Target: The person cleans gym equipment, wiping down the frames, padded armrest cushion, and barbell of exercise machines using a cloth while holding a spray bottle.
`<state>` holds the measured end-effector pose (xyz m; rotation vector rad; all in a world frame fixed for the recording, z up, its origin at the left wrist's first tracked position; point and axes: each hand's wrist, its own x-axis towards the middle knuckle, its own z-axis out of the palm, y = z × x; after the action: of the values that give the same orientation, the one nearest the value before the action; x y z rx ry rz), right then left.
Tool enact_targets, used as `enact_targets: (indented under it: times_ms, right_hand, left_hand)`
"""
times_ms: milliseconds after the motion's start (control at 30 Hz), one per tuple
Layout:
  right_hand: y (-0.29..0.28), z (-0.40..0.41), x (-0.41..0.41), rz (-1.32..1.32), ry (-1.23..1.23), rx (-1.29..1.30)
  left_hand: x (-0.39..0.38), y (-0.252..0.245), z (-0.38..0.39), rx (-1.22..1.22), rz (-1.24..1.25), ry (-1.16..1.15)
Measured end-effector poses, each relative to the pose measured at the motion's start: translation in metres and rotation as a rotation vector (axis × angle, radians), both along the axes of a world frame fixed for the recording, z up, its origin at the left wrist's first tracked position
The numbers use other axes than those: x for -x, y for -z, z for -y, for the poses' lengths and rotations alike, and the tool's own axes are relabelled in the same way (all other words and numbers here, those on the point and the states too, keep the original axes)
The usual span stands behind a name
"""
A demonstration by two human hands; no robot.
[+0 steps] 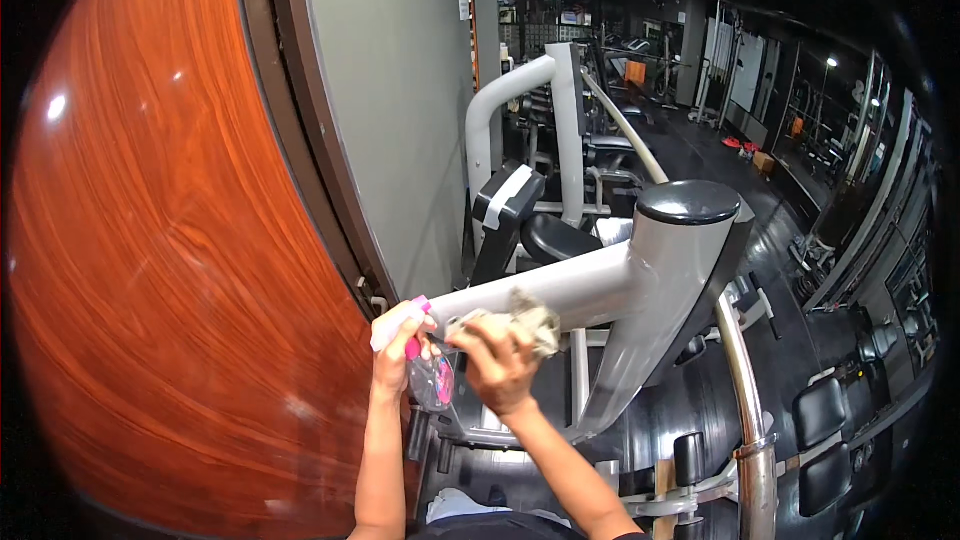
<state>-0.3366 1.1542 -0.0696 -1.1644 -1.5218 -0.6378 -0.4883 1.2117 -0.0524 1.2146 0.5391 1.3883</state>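
Observation:
My left hand (391, 360) grips a clear plastic spray bottle (433, 382) by its neck, just below the pink-and-white trigger head (401, 322). A label on the bottle faces right. Bunched under the fingers of my right hand (499, 367) is a pale, crumpled cloth (538, 321), which lies against the side of a thick grey metal tube (570, 281). This tube belongs to a gym machine frame and joins a broad upright post (679, 262) with a glossy black cap (688, 202). Both hands are close together at the tube's left end.
A glossy wood-grain door panel (172, 240) stands close on my left, beside a grey wall (390, 105). Beyond the tube are a black padded seat (559, 238) and a second grey frame (568, 127). A chrome bar (742, 382) and black pads (819, 409) lie to the right.

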Motion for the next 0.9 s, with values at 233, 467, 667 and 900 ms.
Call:
enact_targets:
  times_ms: [233, 467, 667, 900]
  right_hand:
    - [0.011, 0.004, -0.012, 0.085, -0.073, -0.024]
    - [0.006, 0.024, -0.056, -0.238, 0.162, -0.097]
    - [0.085, -0.022, 0.011, 0.044, -0.103, -0.055]
    - [0.055, -0.007, -0.037, -0.139, -0.003, -0.266]
  left_hand:
    - [0.004, 0.002, -0.007, 0.016, -0.059, 0.002]
    - [0.021, 0.017, -0.015, -0.115, -0.125, 0.090]
    - [0.026, 0.026, -0.026, -0.412, -0.311, 0.180]
    - [0.030, 0.016, -0.015, -0.202, -0.337, 0.182]
